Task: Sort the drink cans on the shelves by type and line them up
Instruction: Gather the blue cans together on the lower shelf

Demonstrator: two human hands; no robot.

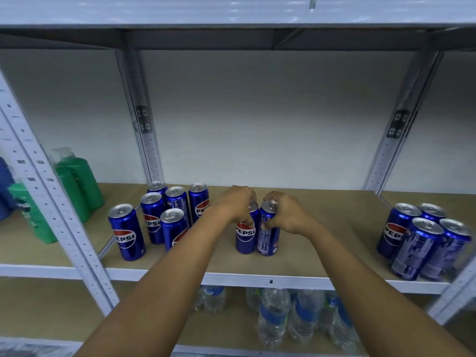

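Observation:
Two blue Pepsi cans stand upright side by side in the middle of the brown shelf board (322,243). My left hand (235,203) grips the top of the left can (245,237), whose logo faces me. My right hand (288,212) grips the top of the right can (268,237), whose label text faces me. Several more Pepsi cans (159,217) cluster upright at the left of the shelf, one can (126,233) standing nearest the front. Another cluster of several cans (422,240) stands at the right end.
Green bottles (77,184) stand in the neighbouring bay at left, behind a white perforated upright (51,202). Clear water bottles (291,318) fill the shelf below. A shelf board runs overhead, and the white front rail (257,279) edges the can shelf.

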